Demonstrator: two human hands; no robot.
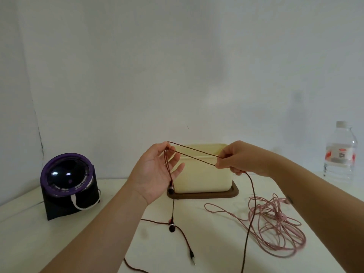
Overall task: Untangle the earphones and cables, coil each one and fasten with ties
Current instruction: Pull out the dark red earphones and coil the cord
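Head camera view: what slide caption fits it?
Left hand and right hand stretch a dark red earphone cable over the table, a tangled pink cable alongside.

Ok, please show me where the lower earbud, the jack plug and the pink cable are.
lower earbud [172, 227], head view, on its dark round housing.
jack plug [191, 257], head view, on its black sleeve.
pink cable [283, 216], head view, on its tangled middle.

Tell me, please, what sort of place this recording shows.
Probably a room at home or an office: a white table against a bare wall, with a cream storage box, a water bottle and a purple-ringed gadget.
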